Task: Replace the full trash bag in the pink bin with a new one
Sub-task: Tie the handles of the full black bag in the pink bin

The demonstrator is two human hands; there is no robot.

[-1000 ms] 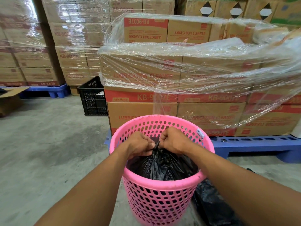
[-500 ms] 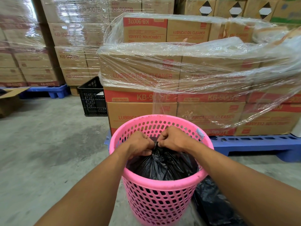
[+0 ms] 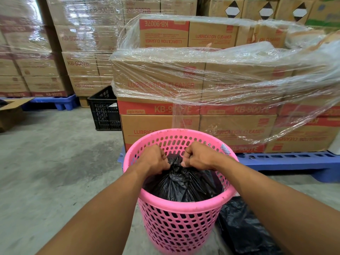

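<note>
both hands, left hand (image 3: 155, 160) and right hand (image 3: 199, 156), are pinching the black trash bag (image 3: 182, 183) neck; the bag is hanging straight down inside the pink bin (image 3: 176, 223), so lifting goes up.

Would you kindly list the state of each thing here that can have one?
Pink bin: upright, bag inside.
Black trash bag: in bin, neck gathered.
Left hand: closed on bag neck.
Right hand: closed on bag neck.
Second black bag: crumpled on floor.
Cardboard box: flap open.
</note>
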